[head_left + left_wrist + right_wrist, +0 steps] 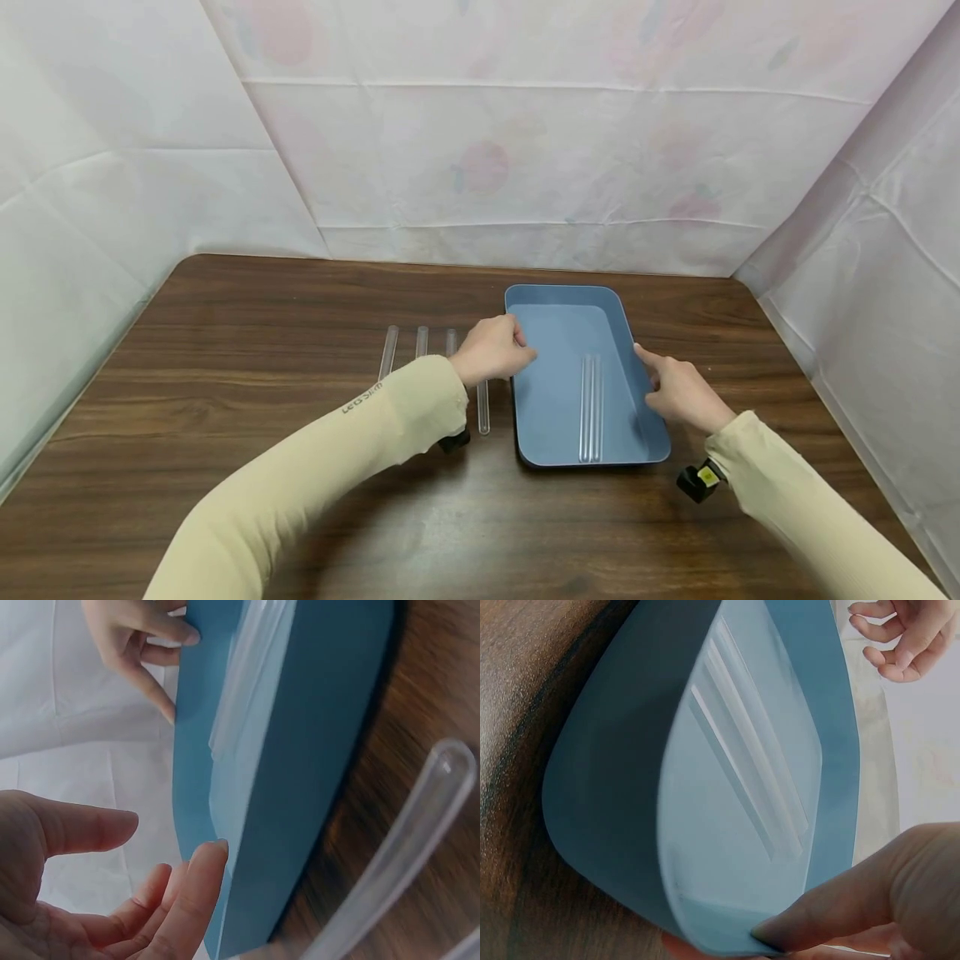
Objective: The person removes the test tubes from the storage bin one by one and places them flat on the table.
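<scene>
Pale fabric sheets point(480, 125), with faint fruit shapes, hang beyond both hands. Below them, a dark wood-grain surface point(225, 375) spreads under and around the hands. Two cream sleeves reach in from the near side; the left sleeve point(330, 454) crosses above part of the surface.

Between the hands lies a shallow blue tray point(547, 400). The right hand point(678, 390) pinches its rim on that hand's side, thumb over the edge. The left hand point(492, 348) hovers at the opposite rim, thumb and fingers apart and loosely bent, holding nothing.

Smallest are the clear tubes. A few tubes in the tray point(584, 408) lie side by side between the hands, nearer the person than the fingertips; their exact number is hard to tell. Outside the tray, one loose tube point(483, 408) lies just below the left hand, and more tubes point(387, 354) lie left of it, partly hidden by the sleeve.

From here, a low sweep of the left sleeve could likely knock the loose tubes and set them rolling. If the right hand tugs or lifts the rim, the tray might tilt, making the tubes inside slide and clink together.
</scene>
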The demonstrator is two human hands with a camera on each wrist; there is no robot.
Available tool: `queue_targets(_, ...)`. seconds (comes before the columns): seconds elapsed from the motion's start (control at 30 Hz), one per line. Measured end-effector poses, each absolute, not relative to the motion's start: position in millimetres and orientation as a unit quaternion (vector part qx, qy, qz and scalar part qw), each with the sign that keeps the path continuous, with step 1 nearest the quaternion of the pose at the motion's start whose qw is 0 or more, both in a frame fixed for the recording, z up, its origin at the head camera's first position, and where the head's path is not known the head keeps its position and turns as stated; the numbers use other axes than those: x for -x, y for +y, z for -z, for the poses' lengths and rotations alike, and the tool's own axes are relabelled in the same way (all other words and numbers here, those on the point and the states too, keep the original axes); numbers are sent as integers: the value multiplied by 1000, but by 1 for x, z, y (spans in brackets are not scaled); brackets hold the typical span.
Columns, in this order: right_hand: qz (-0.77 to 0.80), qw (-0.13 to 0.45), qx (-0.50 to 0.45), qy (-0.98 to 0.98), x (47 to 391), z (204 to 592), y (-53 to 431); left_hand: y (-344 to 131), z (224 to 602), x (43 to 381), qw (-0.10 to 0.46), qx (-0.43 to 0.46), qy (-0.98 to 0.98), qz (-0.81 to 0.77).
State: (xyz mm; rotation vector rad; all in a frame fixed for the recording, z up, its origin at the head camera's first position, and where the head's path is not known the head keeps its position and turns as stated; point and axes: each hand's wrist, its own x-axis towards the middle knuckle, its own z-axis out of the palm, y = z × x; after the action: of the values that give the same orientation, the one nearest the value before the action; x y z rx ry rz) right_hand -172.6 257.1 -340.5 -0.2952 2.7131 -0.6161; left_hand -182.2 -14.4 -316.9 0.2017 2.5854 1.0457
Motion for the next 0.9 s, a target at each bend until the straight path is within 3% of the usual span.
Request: queue_targets(0.9,218,163,108,956,171,341,256,37,330,184,221,-111,912,-328)
